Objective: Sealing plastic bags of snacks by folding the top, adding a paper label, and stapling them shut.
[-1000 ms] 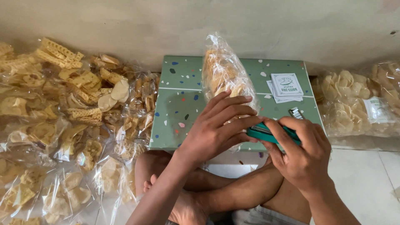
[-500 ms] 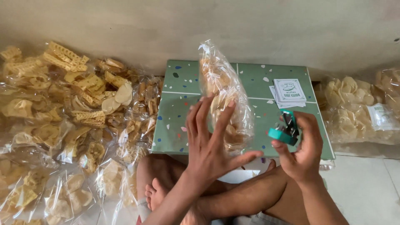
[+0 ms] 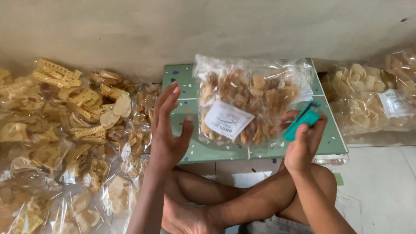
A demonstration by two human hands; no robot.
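Green speckled board [image 3: 329, 143] under cracker bag [image 3: 251, 102], between left hand [image 3: 167, 130] and stapler-holding right grip [image 3: 303, 138].

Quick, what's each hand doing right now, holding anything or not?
Left hand: open, fingers spread, holding nothing, beside the clear bag of crackers.
Right hand: closed around a teal stapler.

One head camera — looking steeply down, close, toward the wall [image 3: 208, 30].

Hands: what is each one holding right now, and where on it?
Right hand grips the teal stapler around its lower body. Left hand is open, holding nothing, beside the snack bag.
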